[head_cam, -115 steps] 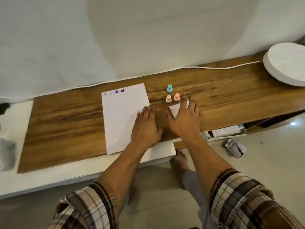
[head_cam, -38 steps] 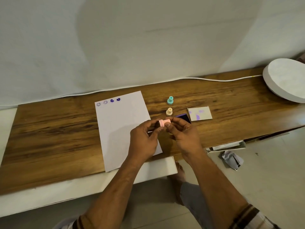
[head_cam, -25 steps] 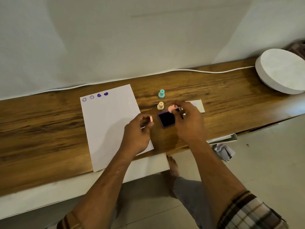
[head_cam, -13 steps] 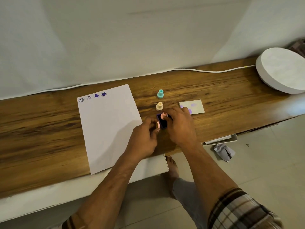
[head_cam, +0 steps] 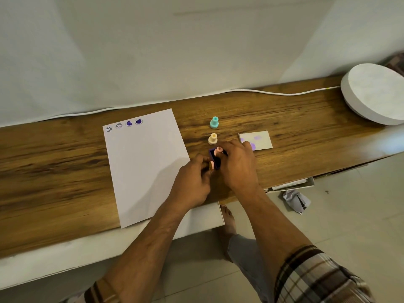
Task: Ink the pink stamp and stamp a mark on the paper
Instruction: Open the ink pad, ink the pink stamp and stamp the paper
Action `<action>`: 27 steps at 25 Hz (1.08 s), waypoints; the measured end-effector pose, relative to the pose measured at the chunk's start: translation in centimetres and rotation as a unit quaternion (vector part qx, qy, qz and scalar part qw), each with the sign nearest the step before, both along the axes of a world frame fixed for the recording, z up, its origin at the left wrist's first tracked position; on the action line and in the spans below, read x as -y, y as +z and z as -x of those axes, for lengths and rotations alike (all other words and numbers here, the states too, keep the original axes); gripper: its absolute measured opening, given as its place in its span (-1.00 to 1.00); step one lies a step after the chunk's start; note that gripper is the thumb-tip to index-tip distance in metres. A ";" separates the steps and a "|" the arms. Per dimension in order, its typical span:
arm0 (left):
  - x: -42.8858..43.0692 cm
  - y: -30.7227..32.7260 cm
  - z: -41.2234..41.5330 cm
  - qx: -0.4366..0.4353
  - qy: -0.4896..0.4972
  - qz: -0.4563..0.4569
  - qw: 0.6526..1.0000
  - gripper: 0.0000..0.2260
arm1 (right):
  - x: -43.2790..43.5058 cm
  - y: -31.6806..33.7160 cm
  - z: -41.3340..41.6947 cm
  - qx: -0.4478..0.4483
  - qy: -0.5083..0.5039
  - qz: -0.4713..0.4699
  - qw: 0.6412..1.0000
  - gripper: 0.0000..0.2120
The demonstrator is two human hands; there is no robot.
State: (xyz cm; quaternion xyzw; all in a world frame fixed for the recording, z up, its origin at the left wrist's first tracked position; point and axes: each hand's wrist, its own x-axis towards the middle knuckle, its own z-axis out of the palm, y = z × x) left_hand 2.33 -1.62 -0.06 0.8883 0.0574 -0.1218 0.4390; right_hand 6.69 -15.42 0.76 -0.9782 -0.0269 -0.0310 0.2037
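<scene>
Pink stamp [head_cam: 218,150] is upright on the ink pad [head_cam: 215,159], pinched near its top by the right hand [head_cam: 237,165]; right fingers [head_cam: 225,147] are closed round it, pressing down, so inking looks underway. Left hand [head_cam: 193,182] sits just beside the pad's left edge, its fingers curled on a small pink disc with a face pattern, likely the stamp's cap [head_cam: 211,165]; whether it also steadies the pad I cannot tell.

Progress: cap off, stamp on the pad. Left to do: lift, carry over to the paper [head_cam: 144,167], press a mark.

Paper is a plain white sheet, flat, slightly skewed, its near edge overhanging the desk [head_cam: 54,171]. It carries four purple marks [head_cam: 123,125] along the top: two smileys, two hearts. The rest is blank.

Stamp looks like smooth moulded plastic, knob-shaped. Pad is a small dark purple square, mostly hidden by the hands. Two similar stamps stand just behind: yellow stamp [head_cam: 213,138], teal stamp [head_cam: 214,122]. White lid [head_cam: 260,139] with purple smudges lies right of the hand. Desk is brown wood grain, matte.
</scene>
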 end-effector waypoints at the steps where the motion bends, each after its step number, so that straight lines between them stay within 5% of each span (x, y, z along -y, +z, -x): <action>1: 0.0 0.0 0.0 0.001 0.000 -0.001 1.000 -0.67 | -0.1 0.0 0.0 0.000 -0.006 -0.004 1.000 -0.78; 17: -0.2 0.1 0.0 -0.010 0.005 0.007 1.000 -0.65 | -0.3 0.5 -0.5 -0.063 0.019 0.015 0.998 -0.64; 27: -0.1 0.1 0.0 -0.012 0.002 -0.002 1.000 -0.64 | -1.0 0.4 -0.2 -0.041 -0.023 0.008 0.999 -0.77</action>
